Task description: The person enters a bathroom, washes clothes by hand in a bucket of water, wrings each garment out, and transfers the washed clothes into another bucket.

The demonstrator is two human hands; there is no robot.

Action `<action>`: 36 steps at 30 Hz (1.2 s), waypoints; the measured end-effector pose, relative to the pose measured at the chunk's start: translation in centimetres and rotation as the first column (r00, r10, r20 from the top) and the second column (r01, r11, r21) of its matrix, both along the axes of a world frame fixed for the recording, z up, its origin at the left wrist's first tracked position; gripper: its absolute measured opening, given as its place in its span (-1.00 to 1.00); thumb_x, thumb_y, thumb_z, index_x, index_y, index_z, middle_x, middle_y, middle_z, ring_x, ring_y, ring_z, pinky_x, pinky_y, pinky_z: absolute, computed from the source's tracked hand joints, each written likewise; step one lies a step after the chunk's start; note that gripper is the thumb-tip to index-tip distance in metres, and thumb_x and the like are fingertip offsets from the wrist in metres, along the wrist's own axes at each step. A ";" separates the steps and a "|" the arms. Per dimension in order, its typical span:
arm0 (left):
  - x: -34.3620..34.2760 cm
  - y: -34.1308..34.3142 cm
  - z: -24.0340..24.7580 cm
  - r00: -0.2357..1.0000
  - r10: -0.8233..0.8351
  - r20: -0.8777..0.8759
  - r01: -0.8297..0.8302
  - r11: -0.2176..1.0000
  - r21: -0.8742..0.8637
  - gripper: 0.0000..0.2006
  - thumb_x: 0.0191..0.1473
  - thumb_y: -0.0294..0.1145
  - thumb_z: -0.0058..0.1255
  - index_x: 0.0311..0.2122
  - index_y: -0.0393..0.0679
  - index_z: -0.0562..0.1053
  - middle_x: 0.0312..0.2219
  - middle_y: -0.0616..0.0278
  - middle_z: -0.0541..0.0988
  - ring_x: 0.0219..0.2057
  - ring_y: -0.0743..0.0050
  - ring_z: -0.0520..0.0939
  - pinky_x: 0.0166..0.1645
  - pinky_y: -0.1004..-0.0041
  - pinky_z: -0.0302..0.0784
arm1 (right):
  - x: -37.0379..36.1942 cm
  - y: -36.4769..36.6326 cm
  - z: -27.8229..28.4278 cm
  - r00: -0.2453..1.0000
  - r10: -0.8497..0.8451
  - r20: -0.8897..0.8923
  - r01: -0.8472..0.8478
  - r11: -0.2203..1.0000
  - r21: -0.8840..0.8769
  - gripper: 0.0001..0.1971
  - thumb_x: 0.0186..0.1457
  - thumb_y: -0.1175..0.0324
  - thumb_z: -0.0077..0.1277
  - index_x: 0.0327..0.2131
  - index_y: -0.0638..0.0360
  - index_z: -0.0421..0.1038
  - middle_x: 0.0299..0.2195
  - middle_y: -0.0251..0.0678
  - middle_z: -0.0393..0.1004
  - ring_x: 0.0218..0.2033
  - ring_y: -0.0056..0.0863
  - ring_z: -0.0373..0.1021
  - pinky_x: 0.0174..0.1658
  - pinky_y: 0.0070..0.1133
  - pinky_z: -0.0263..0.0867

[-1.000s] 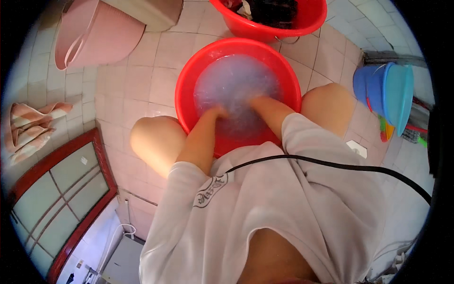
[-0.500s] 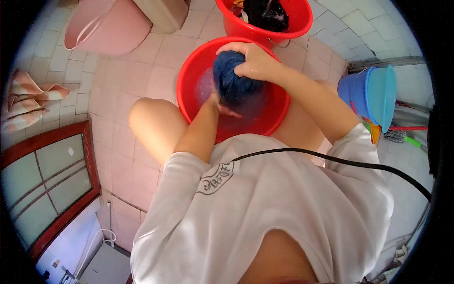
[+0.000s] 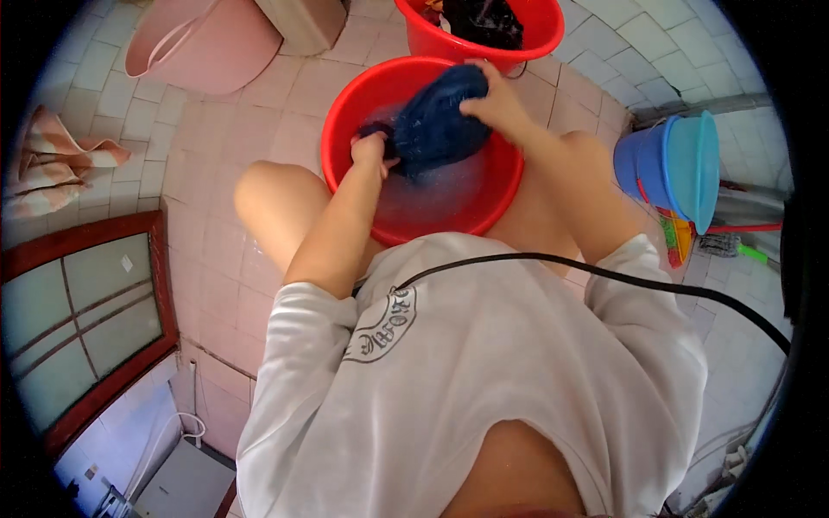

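Note:
Between my knees stands a red basin (image 3: 341, 116) with cloudy, sudsy water (image 3: 432, 203) in it. Over the water, a wet dark blue cloth (image 3: 436, 121) is stretched between my two hands; whether it is a garment cannot be made out. My left hand (image 3: 373, 154) is closed on its bunched left end. At the upper right end, my right hand (image 3: 494, 102) grips the cloth near the basin's far rim, thumb on the near side. The cloth's lower edge hangs close to the water.
Just beyond stands a second red basin (image 3: 544, 39) with dark clothes (image 3: 484, 22) inside. A pink tub (image 3: 207, 60) is at the far left. Blue buckets (image 3: 665, 168), a dustpan (image 3: 676, 237) and a brush (image 3: 721, 246) are at the right. A black cable (image 3: 604, 268) crosses my shirt.
My left hand has come up out of the water and moved left, holding one end of the cloth. My right hand has shifted right, and the bundled cloth is now drawn out lengthwise.

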State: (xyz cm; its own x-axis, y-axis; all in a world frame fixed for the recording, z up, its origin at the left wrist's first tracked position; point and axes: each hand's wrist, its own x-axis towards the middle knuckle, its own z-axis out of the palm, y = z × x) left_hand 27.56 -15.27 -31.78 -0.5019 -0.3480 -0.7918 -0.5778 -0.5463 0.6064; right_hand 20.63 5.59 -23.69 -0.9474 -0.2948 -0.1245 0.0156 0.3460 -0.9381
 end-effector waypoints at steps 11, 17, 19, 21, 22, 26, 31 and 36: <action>7.2 0.4 -17.3 0.545 -0.584 0.602 0.834 0.302 -0.462 -0.02 -0.33 0.00 0.20 0.20 0.16 -0.10 0.18 -0.09 -0.19 0.17 -0.15 -0.04 0.18 0.14 0.02 | 4.5 -8.2 -14.1 0.914 0.270 0.303 -0.394 0.770 0.501 -0.12 -0.26 0.50 0.09 0.15 -0.16 -0.15 0.05 -0.01 0.12 0.06 -0.14 0.11 0.07 -0.41 0.09; 0.3 7.2 -13.8 -0.373 -0.682 0.629 0.780 -0.598 -0.185 -0.34 -0.15 -0.13 0.05 0.10 -0.07 0.18 0.12 0.11 0.14 0.12 0.16 0.17 0.14 0.30 0.11 | 1.7 3.2 -35.5 0.873 -0.187 0.450 0.064 0.959 0.275 -0.42 -0.25 0.31 0.12 -0.04 0.14 0.26 -0.12 -0.07 0.35 -0.12 -0.27 0.32 -0.06 -0.41 0.24; 3.5 2.0 -16.8 -0.343 -0.734 0.586 0.872 -0.481 -0.091 -0.36 -0.13 -0.06 -0.01 0.08 -0.10 0.20 0.08 0.07 0.18 0.08 0.11 0.22 0.11 0.27 0.15 | 4.4 -2.0 -31.6 0.854 0.203 0.479 -0.399 0.846 0.353 -0.43 -0.25 0.27 0.12 -0.06 0.19 0.27 -0.13 -0.04 0.35 -0.13 -0.25 0.33 -0.07 -0.39 0.25; 3.8 0.0 -18.6 -0.121 -0.847 0.518 0.971 -0.210 -0.117 -0.36 -0.11 0.01 -0.07 0.06 -0.13 0.22 0.05 0.03 0.22 0.04 0.07 0.27 0.07 0.25 0.19 | 4.6 -3.8 -26.2 0.760 0.415 0.500 -0.627 0.673 0.393 -0.43 -0.25 0.23 0.11 -0.09 0.24 0.28 -0.13 -0.02 0.35 -0.14 -0.24 0.33 -0.08 -0.37 0.25; 3.3 -0.4 -18.6 0.035 -0.870 0.492 0.988 -0.043 -0.145 -0.36 -0.10 0.05 -0.11 0.06 -0.14 0.23 0.04 0.01 0.24 0.02 0.05 0.29 0.05 0.24 0.22 | 3.7 -4.4 -23.5 0.724 0.470 0.505 -0.684 0.589 0.432 -0.43 -0.25 0.21 0.11 -0.10 0.26 0.29 -0.14 0.00 0.35 -0.15 -0.23 0.34 -0.08 -0.36 0.25; 1.3 0.0 -15.5 0.480 -0.805 0.349 0.877 0.446 -0.176 -0.31 -0.06 0.20 -0.24 0.02 -0.19 0.27 -0.02 -0.08 0.33 -0.05 -0.04 0.38 -0.02 0.19 0.31 | -0.7 -6.2 -13.8 0.836 0.349 0.424 -0.548 0.572 0.610 -0.42 -0.34 0.18 0.13 -0.18 0.32 0.34 -0.19 0.03 0.37 -0.20 -0.21 0.37 -0.12 -0.38 0.28; 1.2 4.0 -1.8 0.820 -0.497 0.283 0.073 0.582 0.810 0.15 -0.36 0.63 -0.66 0.19 -0.19 -0.12 0.10 -0.28 0.00 0.09 -0.40 0.06 0.08 -0.15 0.01 | -4.1 -4.5 -8.2 0.950 0.083 0.301 -0.203 0.898 0.391 -0.50 -0.51 0.26 0.18 -0.37 0.37 0.42 -0.39 -0.01 0.46 -0.33 -0.25 0.43 -0.23 -0.48 0.33; 1.4 5.8 7.5 0.976 0.110 -0.187 0.141 0.335 0.932 0.19 -0.44 0.67 -0.57 0.19 -0.15 -0.13 0.11 -0.29 -0.04 0.11 -0.41 -0.03 0.11 -0.23 -0.20 | -1.2 -4.5 -0.8 0.975 0.068 0.212 -0.080 0.996 0.050 -0.49 -0.52 0.34 0.17 -0.31 0.32 0.40 -0.44 -0.13 0.46 -0.35 -0.31 0.41 -0.25 -0.49 0.31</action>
